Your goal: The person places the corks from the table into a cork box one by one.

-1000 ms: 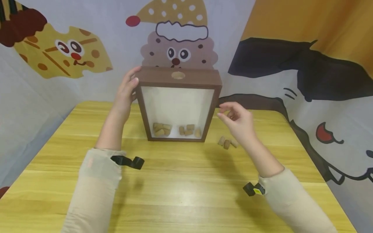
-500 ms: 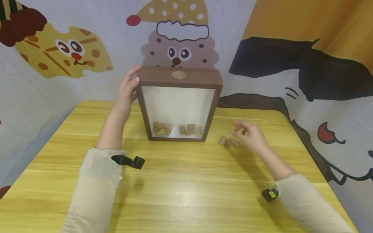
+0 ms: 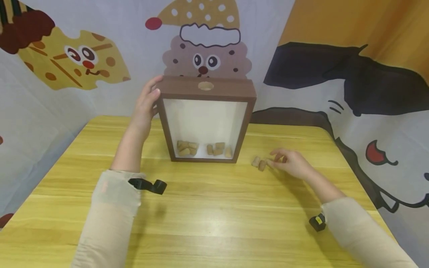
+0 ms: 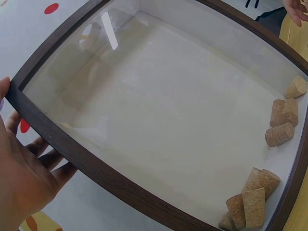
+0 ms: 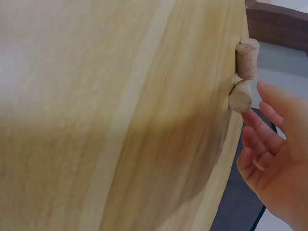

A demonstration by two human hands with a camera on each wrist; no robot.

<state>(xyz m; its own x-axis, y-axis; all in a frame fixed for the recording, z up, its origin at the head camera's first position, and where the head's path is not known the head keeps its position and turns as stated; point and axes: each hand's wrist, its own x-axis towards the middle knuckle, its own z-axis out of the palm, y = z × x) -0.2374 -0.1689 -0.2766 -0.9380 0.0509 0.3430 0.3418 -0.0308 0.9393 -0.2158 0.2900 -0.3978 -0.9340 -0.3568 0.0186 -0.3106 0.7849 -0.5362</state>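
A brown-framed shadow box (image 3: 206, 126) with a clear front and a round hole (image 3: 206, 86) in its top stands upright on the table. My left hand (image 3: 145, 106) grips its upper left corner, the fingers reaching behind the frame in the left wrist view. Several corks (image 4: 253, 196) lie inside along the bottom, in two groups. Right of the box, loose corks (image 3: 262, 165) lie on the tabletop. My right hand (image 3: 291, 162) is beside them, thumb and index on either side of one cork (image 5: 240, 100); a gap shows at the thumb.
The wood-grain table (image 3: 201, 216) reaches toward the person. Close behind the box hangs a cloth with cartoon prints (image 3: 204, 59). A small black camera (image 3: 157, 187) sticks out from the left wrist, another black camera (image 3: 317, 222) from the right.
My right hand has moved from beside the box's right edge, rightward and down, to the loose corks. The left hand and the box have stayed in place.
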